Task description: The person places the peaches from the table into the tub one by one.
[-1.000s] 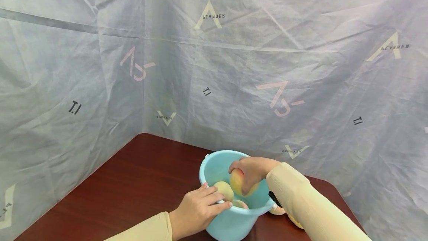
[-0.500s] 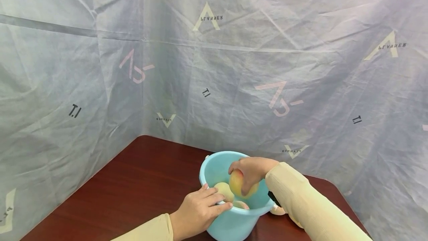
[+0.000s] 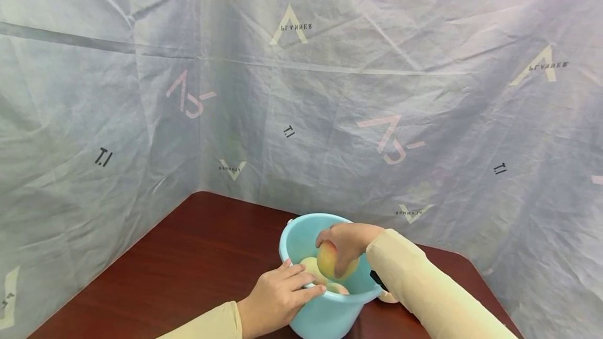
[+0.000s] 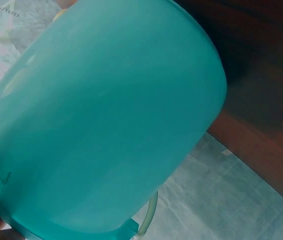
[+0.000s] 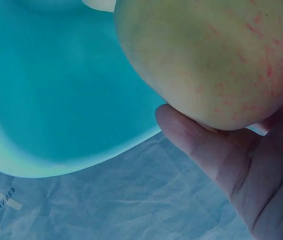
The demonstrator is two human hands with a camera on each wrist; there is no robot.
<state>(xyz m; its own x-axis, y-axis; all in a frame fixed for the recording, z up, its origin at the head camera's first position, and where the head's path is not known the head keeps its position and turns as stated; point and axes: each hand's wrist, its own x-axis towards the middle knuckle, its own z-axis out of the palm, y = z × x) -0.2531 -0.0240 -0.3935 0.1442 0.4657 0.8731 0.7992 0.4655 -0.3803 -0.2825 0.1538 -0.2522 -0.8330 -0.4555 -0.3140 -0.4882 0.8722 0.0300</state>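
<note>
A light blue bucket (image 3: pixel 325 315) stands near the front of the table in the head view. My left hand (image 3: pixel 278 294) grips its near rim, with the fingers hooked over the edge. Inside the bucket's mouth my right hand (image 3: pixel 346 245) holds a yellow peach with a red blush (image 3: pixel 326 261), fingers and thumb round it. Red specks show on this peach (image 5: pixel 216 60) in the right wrist view, where the thumb (image 5: pixel 186 130) lies against its side. Below it in the bucket are a pale fruit (image 3: pixel 313 270) and another pinkish one (image 3: pixel 337 288), both partly hidden.
To the right of the bucket, a pale rounded thing (image 3: pixel 388 297) lies on the dark red table (image 3: pixel 188 255), partly covered by the right sleeve. A grey printed cloth (image 3: pixel 292 93) hangs behind the table. The bucket's handle (image 4: pixel 150 215) shows in the left wrist view.
My right hand has shifted slightly left with the peach, bringing it over the pale fruit. The left hand keeps its grip on the rim.
</note>
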